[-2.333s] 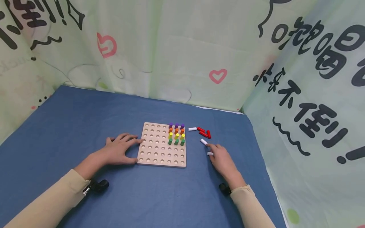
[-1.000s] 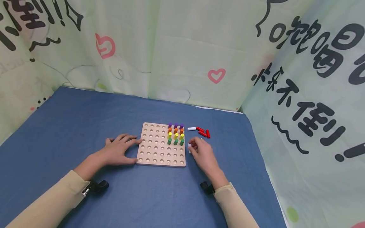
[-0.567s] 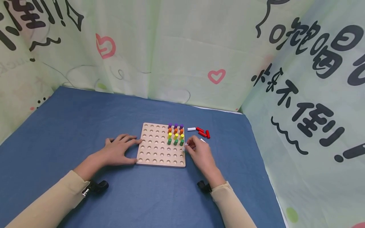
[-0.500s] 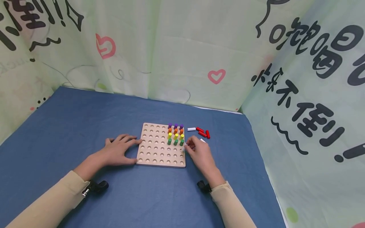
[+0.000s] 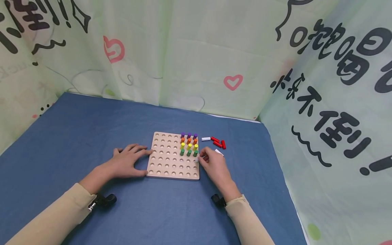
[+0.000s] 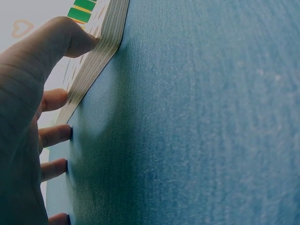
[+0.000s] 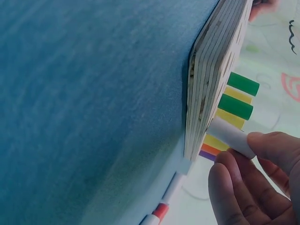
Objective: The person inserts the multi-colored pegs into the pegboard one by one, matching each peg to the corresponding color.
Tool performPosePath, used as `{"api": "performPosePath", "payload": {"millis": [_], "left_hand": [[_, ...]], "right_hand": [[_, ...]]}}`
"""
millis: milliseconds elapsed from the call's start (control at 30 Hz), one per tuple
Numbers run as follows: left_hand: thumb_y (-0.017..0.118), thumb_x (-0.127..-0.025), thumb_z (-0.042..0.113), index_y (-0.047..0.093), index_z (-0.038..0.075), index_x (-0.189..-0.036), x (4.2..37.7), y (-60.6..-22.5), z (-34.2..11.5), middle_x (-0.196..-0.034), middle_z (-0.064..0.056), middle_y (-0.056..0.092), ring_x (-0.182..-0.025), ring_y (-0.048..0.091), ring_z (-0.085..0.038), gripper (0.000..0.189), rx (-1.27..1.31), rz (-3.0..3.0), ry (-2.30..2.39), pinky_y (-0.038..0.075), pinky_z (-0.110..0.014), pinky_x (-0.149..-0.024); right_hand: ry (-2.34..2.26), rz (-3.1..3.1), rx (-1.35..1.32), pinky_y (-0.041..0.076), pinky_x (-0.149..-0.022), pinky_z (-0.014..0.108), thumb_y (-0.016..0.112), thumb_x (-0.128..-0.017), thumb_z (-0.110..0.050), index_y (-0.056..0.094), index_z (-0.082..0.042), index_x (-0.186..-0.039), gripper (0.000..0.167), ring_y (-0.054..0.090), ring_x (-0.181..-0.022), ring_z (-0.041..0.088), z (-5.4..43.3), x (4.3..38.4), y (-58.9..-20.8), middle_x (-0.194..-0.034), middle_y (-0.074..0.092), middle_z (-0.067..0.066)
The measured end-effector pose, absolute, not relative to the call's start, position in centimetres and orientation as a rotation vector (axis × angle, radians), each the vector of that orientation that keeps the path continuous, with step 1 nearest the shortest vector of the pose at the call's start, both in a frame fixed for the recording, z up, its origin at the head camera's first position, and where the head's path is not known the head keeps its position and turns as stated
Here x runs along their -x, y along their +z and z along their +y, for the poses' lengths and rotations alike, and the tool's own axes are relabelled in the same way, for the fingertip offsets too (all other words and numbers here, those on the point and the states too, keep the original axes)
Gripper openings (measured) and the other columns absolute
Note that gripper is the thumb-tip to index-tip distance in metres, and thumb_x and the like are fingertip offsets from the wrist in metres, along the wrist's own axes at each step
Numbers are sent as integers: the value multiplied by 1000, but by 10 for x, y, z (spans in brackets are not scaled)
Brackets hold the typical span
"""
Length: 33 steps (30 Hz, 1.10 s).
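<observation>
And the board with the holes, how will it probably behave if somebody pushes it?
The board is probably stiff: its thick edge shows layers, like plywood. It should hardly tip, because it lies flat on the blue cloth. The green pegs would likely travel along, standing in its holes.

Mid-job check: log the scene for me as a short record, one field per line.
Left hand: spread, touching the wooden pegboard at its left edge
Right hand: pinching a white peg over the board's right column, just nearer the person than the green row; whether seated, unclear
Standing rows, far to near: three purple pegs, three orange pegs, three yellow pegs, three green pegs
Loose, right of board: three red pegs, two white pegs
</observation>
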State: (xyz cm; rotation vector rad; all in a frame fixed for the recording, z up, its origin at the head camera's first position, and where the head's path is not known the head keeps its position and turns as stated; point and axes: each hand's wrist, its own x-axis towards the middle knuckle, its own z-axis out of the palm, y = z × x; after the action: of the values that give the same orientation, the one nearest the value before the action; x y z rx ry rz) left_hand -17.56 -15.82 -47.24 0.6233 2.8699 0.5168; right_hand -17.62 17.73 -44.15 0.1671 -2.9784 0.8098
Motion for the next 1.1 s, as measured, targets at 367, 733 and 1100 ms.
{"api": "performPosePath", "payload": {"millis": [367, 733, 1100], "left_hand": [[71, -87, 58, 48, 31, -156, 176, -473, -158, -160, -9, 44, -148, 33, -41, 78, -623, 2870, 517, 25, -80, -97], [71, -87, 59, 48, 30, -156, 175, -472, -158, -160, -9, 44, -147, 33, -40, 78, -626, 2871, 512, 26, -79, -97], [72, -87, 59, 48, 31, -156, 176, -473, -159, -159, -9, 44, -148, 33, -40, 79, -617, 2870, 518, 25, -79, -98]], "right_hand": [[772, -2966, -230, 57, -77, 33, 76, -95, -19, 68, -17, -99, 9, 63, -82, 14, 177, 177, -445, -92, 71, -1], [606, -2987, -292, 57, -76, 34, 76, -95, -29, 74, -19, -96, 10, 65, -84, 17, 177, 175, -445, -96, 71, 0], [594, -2998, -201, 59, -82, 38, 71, -98, -26, 74, -16, -105, 12, 67, -95, 20, 188, 185, -445, -106, 71, 4]]}}
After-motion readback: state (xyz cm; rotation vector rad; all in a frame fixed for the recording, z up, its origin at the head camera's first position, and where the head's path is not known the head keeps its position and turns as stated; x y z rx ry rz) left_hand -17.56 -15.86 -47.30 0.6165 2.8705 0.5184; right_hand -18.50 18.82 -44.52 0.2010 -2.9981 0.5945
